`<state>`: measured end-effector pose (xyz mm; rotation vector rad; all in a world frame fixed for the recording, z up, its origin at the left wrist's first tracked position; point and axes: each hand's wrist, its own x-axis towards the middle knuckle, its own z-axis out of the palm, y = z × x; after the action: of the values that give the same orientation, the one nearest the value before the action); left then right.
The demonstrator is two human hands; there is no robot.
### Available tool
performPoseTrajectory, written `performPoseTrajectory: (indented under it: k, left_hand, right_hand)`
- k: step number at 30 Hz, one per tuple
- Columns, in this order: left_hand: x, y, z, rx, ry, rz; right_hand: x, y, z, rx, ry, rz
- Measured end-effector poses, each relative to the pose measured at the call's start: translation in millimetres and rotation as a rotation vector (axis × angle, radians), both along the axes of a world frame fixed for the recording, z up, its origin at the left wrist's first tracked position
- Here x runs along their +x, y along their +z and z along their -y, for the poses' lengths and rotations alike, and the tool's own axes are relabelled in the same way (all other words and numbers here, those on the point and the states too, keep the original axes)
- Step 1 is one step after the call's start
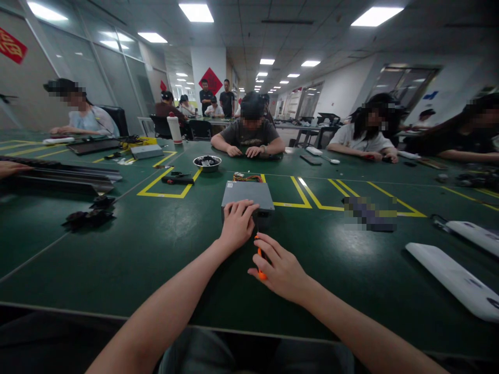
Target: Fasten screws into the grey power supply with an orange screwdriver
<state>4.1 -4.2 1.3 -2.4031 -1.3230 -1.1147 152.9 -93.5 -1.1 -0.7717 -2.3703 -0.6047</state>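
Nearest us, our right hand [281, 270] grips an orange-handled screwdriver [260, 262], fingers curled tight around it, its tip aimed at the near face of a grey metal box [249, 196]. Our left hand [237, 224] lies flat on the box's near edge, fingers spread and holding nothing, pinning it to the green tabletop [156, 249] just ahead of us. To do this well, we judge, the left hand should keep the box from sliding while the driver stays square to the face and is turned without tilting. The tip and whatever it meets are hidden behind our hands. Coloured wires [248, 178] show at the box's far side. Farther off sit a steel bowl [207, 162] with dark contents too small to tell, a white bottle [174, 128], and seated co-workers. At right, a white panel [456, 280] is cut off by the frame.
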Motion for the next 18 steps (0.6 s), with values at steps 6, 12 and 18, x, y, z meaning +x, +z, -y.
performPoseTrajectory:
  k: [6,12,18]
  left_hand:
    - [0.1,-0.1,0.1,-0.004,0.001,-0.016]
    - [-0.2,0.1,-0.2,0.002,0.000,-0.019]
    - [-0.9,-0.6,-1.1,0.006,-0.004,-0.030]
  right_hand:
    - [5.3,2.9,-0.4,-0.008,0.063,0.067]
    - [5.4,1.4,-1.0,0.064,0.076,0.112]
    - [0.1,2.6,-0.1,0.076,0.070,0.129]
